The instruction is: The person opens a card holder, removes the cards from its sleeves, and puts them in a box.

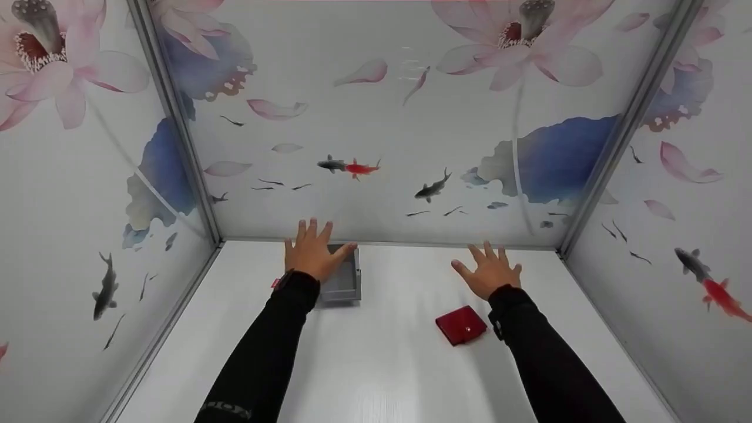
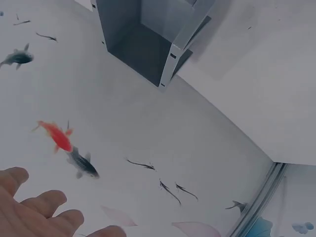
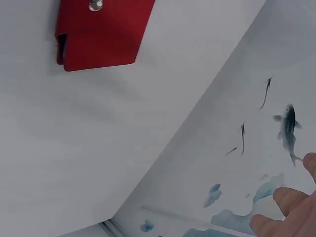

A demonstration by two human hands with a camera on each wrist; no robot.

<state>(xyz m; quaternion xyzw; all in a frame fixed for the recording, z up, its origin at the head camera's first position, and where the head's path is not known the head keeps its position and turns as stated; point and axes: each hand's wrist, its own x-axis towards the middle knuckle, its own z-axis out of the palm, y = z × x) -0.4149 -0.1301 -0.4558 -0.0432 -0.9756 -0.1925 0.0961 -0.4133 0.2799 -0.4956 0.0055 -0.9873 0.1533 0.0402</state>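
My left hand is held out with its fingers spread, overlapping the grey box in the head view. In the left wrist view the box shows an open side, and the fingers are apart from it. My right hand is also spread and holds nothing. Nearest to it lies a red wallet, folded, with a metal snap. The right wrist view shows the wallet on the white surface, away from the fingers.
White panels printed with lotus flowers and fish enclose the white table at the back and both sides. Grey metal posts run up the corners. A small red bit shows beside my left wrist.
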